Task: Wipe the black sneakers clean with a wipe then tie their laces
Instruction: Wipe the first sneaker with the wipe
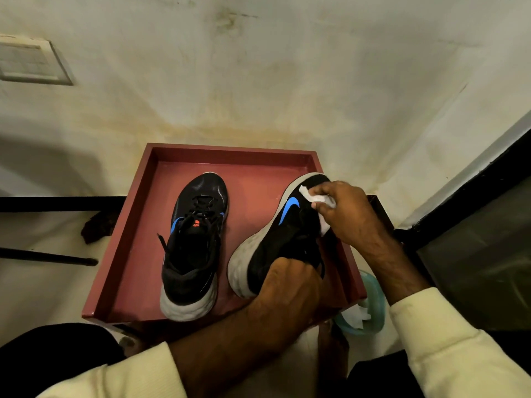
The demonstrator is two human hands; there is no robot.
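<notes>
While your left hand (290, 282) curls round the heel end of the tipped sneaker (273, 242), holding it on its side with the pale sole turned to the left, your right hand (350, 214) pinches a white wipe (316, 198) and presses it against the black upper near the toe, just past the blue logo. That shoe sits in the right half of a red tray (126, 225). Beside it but not touching, the upright sneaker (195, 254) stands on its sole in the tray's left half, toe pointing away from you, its lace (162, 244) undone and trailing left. A teal pack (376, 294) with white sheets showing lies just off the tray's near right corner, under your right forearm.
</notes>
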